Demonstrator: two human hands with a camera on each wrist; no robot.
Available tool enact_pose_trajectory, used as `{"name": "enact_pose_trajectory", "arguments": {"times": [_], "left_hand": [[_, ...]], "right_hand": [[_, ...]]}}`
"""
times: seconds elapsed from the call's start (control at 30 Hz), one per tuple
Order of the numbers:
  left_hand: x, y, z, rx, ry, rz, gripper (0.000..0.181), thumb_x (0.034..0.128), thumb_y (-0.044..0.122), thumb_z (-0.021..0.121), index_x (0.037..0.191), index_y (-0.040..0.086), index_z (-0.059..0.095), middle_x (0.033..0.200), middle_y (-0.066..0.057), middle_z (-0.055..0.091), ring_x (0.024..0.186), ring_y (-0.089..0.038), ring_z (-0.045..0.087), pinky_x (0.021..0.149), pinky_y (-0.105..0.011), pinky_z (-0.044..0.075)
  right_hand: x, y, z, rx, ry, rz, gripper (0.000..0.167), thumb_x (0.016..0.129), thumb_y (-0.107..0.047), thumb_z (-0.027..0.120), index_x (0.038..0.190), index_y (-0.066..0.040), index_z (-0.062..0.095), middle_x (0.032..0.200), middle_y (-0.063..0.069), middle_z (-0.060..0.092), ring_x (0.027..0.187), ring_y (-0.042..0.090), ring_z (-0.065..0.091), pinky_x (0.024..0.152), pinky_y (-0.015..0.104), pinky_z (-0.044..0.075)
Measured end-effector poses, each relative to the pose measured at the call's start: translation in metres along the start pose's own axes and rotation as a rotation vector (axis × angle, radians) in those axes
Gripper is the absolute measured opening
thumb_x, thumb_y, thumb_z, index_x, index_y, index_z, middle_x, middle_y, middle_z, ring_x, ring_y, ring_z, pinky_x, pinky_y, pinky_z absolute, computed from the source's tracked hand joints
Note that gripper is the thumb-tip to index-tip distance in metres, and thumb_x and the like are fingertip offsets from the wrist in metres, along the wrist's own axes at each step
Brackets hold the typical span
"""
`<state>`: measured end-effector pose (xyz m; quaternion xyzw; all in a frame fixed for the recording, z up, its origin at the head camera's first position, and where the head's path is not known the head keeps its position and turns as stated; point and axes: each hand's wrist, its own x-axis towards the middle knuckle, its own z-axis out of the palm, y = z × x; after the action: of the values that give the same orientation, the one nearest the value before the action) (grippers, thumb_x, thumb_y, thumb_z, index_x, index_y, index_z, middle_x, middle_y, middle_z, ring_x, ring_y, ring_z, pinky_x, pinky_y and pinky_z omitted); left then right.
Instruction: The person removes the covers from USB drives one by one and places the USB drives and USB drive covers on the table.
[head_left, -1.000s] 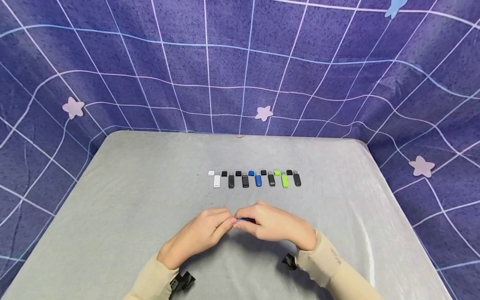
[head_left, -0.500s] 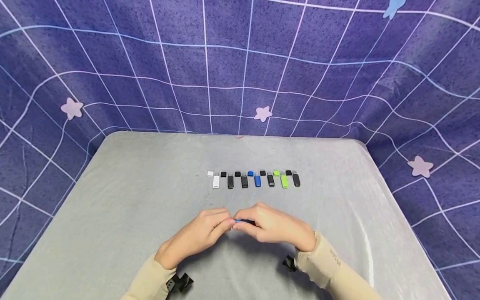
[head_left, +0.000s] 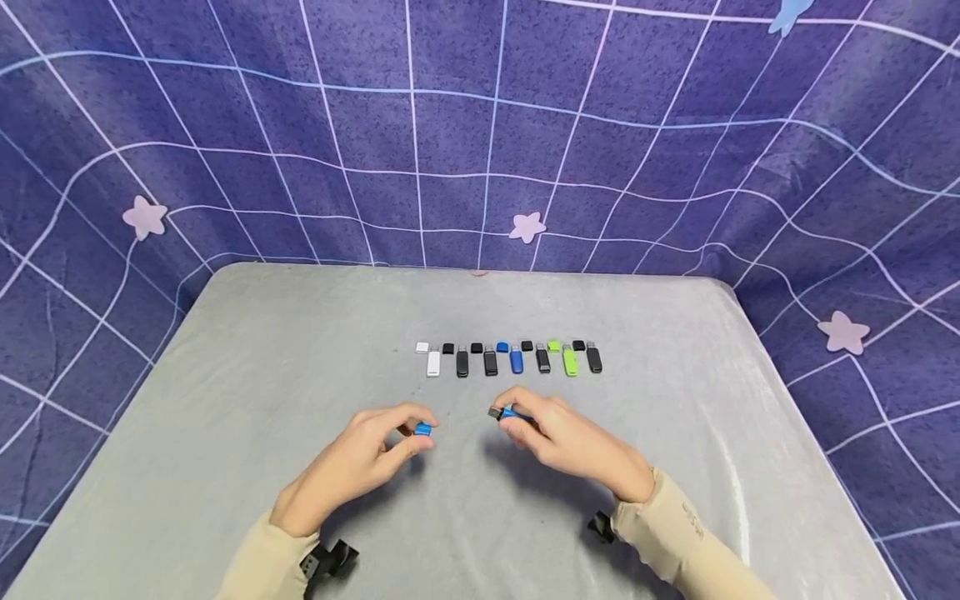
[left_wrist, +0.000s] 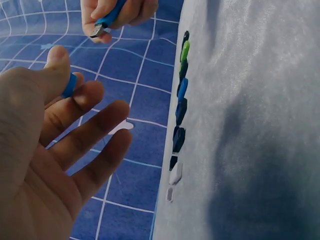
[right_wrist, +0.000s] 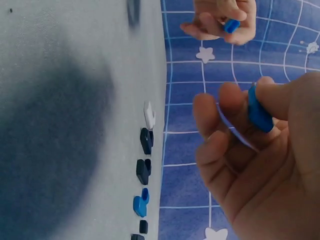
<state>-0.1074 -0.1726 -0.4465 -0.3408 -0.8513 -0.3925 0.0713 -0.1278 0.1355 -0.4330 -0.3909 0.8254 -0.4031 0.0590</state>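
Note:
Between thumb and index finger, my left hand (head_left: 363, 454) pinches a small blue cap (head_left: 423, 429); its other fingers spread apart in the left wrist view. My right hand (head_left: 573, 437) grips a blue USB stick (head_left: 508, 413), whose bare metal plug points toward the left hand. A gap separates the cap from the stick, and both hands are held above the table. In the right wrist view the blue stick (right_wrist: 259, 111) sits between thumb and fingertips, partly hidden by them.
Beyond the hands a row of uncapped USB sticks lies on the grey table (head_left: 262, 375): white (head_left: 433, 362), blue (head_left: 516, 360), green (head_left: 570, 362) and several black, each with its cap beside it. A purple grid-patterned curtain (head_left: 450, 133) surrounds the table's back and sides.
The hands were together on the blue USB stick and have moved apart. The cap came off with the left hand, leftward; the stick went rightward with the right hand, its plug now exposed.

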Motion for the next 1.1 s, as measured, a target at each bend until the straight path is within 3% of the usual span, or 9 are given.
{"name": "enact_pose_trajectory", "arguments": {"times": [0.13, 0.23, 0.4, 0.53, 0.67, 0.77, 0.93, 1.1], "left_hand": [[0.003, -0.004, 0.001, -0.005, 0.047, 0.076, 0.016, 0.0927, 0.014, 0.077, 0.103, 0.026, 0.074, 0.097, 0.011, 0.074, 0.088, -0.004, 0.067, 0.069, -0.016, 0.054], [0.007, -0.008, 0.000, 0.029, 0.064, 0.135, 0.017, 0.0914, 0.010, 0.077, 0.103, 0.022, 0.076, 0.095, 0.012, 0.071, 0.083, -0.001, 0.063, 0.072, -0.014, 0.050], [0.012, -0.014, -0.005, 0.061, 0.042, 0.159, 0.017, 0.0949, 0.009, 0.073, 0.110, 0.015, 0.076, 0.095, 0.009, 0.069, 0.078, 0.000, 0.055, 0.071, -0.012, 0.045], [0.016, -0.019, -0.011, 0.080, 0.040, 0.153, 0.016, 0.0966, 0.007, 0.070, 0.110, 0.013, 0.076, 0.099, 0.006, 0.071, 0.083, -0.001, 0.060, 0.076, -0.013, 0.047], [0.021, -0.022, -0.019, 0.130, 0.051, 0.133, 0.029, 0.0937, 0.003, 0.072, 0.121, 0.011, 0.075, 0.108, 0.004, 0.073, 0.090, -0.005, 0.067, 0.082, -0.020, 0.054], [0.027, -0.022, -0.024, 0.142, 0.051, 0.071, 0.036, 0.0917, 0.007, 0.076, 0.127, 0.011, 0.071, 0.104, 0.003, 0.075, 0.088, -0.007, 0.069, 0.078, -0.026, 0.057], [0.039, -0.024, -0.028, 0.145, 0.066, -0.015, 0.017, 0.0915, 0.012, 0.077, 0.108, 0.009, 0.071, 0.091, 0.002, 0.076, 0.081, -0.008, 0.069, 0.073, -0.030, 0.058], [0.052, -0.024, -0.034, 0.173, 0.109, 0.002, 0.009, 0.0905, 0.010, 0.077, 0.099, 0.009, 0.074, 0.089, 0.000, 0.075, 0.077, -0.008, 0.065, 0.070, -0.031, 0.057]], "right_hand": [[0.003, 0.000, 0.001, -0.025, 0.054, 0.012, 0.007, 0.107, -0.017, 0.056, 0.113, -0.016, 0.060, 0.083, -0.002, 0.065, 0.063, -0.001, 0.048, 0.059, 0.021, 0.047], [0.006, 0.001, 0.002, -0.072, 0.101, 0.008, 0.008, 0.105, -0.016, 0.061, 0.111, -0.013, 0.065, 0.094, -0.001, 0.069, 0.071, 0.002, 0.051, 0.064, 0.022, 0.049], [0.013, 0.004, 0.003, -0.168, 0.180, -0.022, 0.011, 0.098, -0.015, 0.071, 0.108, -0.012, 0.075, 0.101, -0.001, 0.068, 0.081, 0.007, 0.056, 0.068, 0.021, 0.050], [0.019, 0.004, 0.003, -0.216, 0.203, -0.020, 0.011, 0.094, -0.016, 0.076, 0.105, -0.014, 0.079, 0.097, -0.002, 0.071, 0.085, 0.011, 0.061, 0.073, 0.026, 0.051], [0.028, 0.002, 0.000, -0.214, 0.193, 0.014, 0.015, 0.092, -0.014, 0.078, 0.106, -0.010, 0.079, 0.101, 0.002, 0.076, 0.094, 0.016, 0.069, 0.082, 0.032, 0.057], [0.037, 0.000, -0.002, -0.157, 0.187, 0.061, 0.016, 0.092, -0.011, 0.078, 0.107, -0.006, 0.077, 0.100, 0.005, 0.077, 0.091, 0.018, 0.071, 0.077, 0.030, 0.059], [0.054, -0.005, -0.006, -0.036, 0.199, 0.169, 0.012, 0.092, -0.012, 0.078, 0.102, -0.008, 0.074, 0.092, 0.002, 0.075, 0.079, 0.015, 0.068, 0.067, 0.023, 0.055], [0.068, -0.010, -0.008, 0.036, 0.228, 0.213, 0.012, 0.092, -0.012, 0.078, 0.103, -0.010, 0.074, 0.093, 0.000, 0.075, 0.084, 0.010, 0.068, 0.076, 0.024, 0.058]]}}
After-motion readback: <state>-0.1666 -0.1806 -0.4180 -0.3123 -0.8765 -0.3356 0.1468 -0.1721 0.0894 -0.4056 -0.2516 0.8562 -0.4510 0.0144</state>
